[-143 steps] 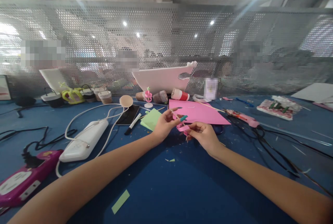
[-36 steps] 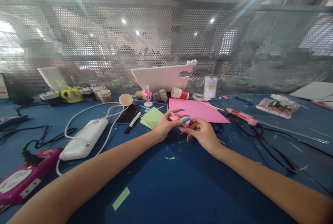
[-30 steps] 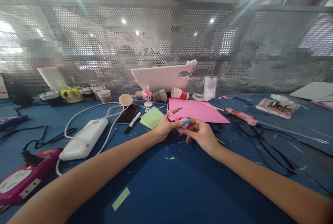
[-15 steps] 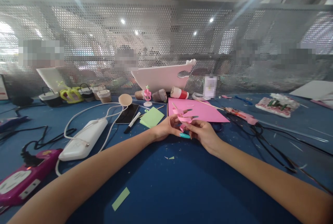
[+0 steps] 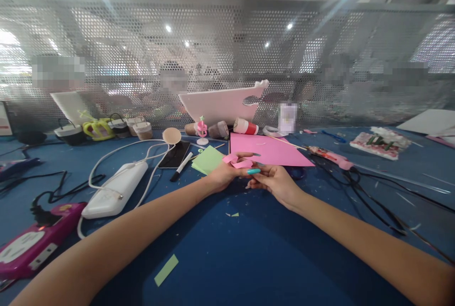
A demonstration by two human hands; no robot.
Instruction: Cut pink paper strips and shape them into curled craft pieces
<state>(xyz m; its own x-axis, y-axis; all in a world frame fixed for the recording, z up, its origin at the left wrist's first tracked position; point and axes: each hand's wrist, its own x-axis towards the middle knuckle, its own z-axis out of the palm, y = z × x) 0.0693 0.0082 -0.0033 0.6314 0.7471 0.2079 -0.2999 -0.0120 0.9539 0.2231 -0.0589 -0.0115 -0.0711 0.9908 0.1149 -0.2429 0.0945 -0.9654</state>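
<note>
A curled pink paper strip [image 5: 242,162] loops over the fingers of my left hand [image 5: 224,175], which pinches it between thumb and fingers. My right hand [image 5: 279,183] meets the left fingertips, its own fingers pressed together; whether it grips the strip's end is hidden. Behind both hands lies a pink sheet [image 5: 284,150]. Green paper squares [image 5: 207,160] rest just left of my left hand. Farther back stands a small pink spiral ornament [image 5: 202,130] on a round white base.
On the left are a white power bank [image 5: 115,191], a magenta power strip [image 5: 42,239], a marker [image 5: 181,167] and a phone [image 5: 174,155]. A pink glue gun [image 5: 330,157] with cables lies right. Paper cups [image 5: 245,126] line the back.
The pink strip has gone from hanging upright between both hands to lying lower over my left hand. My left thumb has risen slightly, and my right fingers have closed in beside it.
</note>
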